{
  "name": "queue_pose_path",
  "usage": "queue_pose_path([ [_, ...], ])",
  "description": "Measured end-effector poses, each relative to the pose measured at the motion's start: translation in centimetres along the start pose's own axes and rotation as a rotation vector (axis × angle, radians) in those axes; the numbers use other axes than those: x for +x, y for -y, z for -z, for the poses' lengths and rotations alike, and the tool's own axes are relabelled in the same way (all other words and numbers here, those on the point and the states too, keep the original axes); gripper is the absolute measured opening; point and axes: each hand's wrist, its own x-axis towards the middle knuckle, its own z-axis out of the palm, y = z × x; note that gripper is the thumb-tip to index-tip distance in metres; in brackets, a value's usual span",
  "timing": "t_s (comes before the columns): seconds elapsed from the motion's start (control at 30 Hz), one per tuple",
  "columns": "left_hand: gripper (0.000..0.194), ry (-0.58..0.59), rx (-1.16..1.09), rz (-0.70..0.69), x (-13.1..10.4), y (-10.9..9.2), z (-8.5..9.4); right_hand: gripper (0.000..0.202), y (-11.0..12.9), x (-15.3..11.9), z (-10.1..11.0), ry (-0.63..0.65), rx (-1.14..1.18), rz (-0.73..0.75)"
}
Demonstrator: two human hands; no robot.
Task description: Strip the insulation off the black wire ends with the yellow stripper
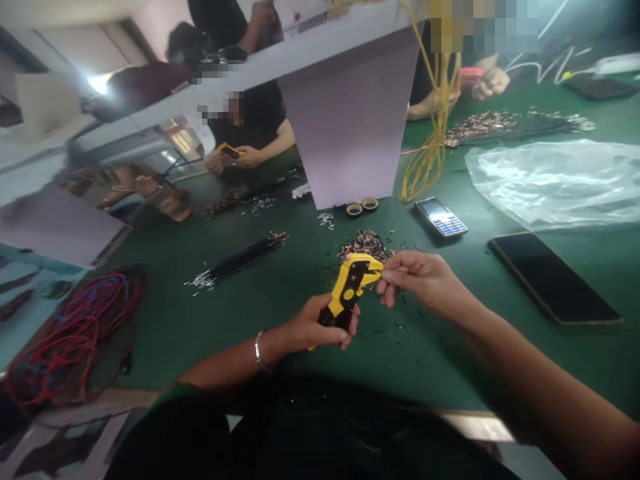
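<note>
My left hand (320, 323) is wrapped round the handles of a yellow and black wire stripper (350, 283), which is held tilted above the green table. Right at its jaws, my right hand (417, 283) is closed in a pinch; whatever is between the fingertips is too small to make out. Just behind the tool lies a heap of short copper-ended black wire pieces (367, 243). To the left of it rests a bundle of black wires (245, 260) with pale tips at one end and coppery tips at the other. Small dark scraps are scattered below my right hand.
A smartphone (555, 279) and a keypad phone (441, 219) lie to the right, near a clear plastic bag (555, 180). Tape rolls (363, 207) sit by a white panel (350, 120). Yellow wires (435, 133) hang behind. Red cables (75, 333) coil at left. Co-workers' hands work across the table.
</note>
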Motion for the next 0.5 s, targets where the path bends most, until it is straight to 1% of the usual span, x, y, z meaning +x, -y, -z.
queue_pose_path([
  [0.1, 0.041, 0.040, 0.003, 0.013, 0.03, -0.09, 0.18, 0.022, -0.48, 0.06, 0.18, 0.022, -0.001, 0.005],
  [0.2, 0.047, 0.064, -0.045, 0.033, 0.04, 0.17, 0.46, 0.023, -0.65, 0.01, 0.31, 0.028, -0.010, -0.003],
  [0.37, 0.050, 0.110, -0.107, 0.041, 0.07, 0.64, 0.81, 0.026, -0.46, -0.01, 0.33, 0.037, -0.036, -0.007],
  [0.5, 0.054, 0.149, -0.140, 0.053, 0.05, 0.32, 0.81, 0.027, -0.31, 0.01, 0.23, 0.036, -0.060, -0.017],
])
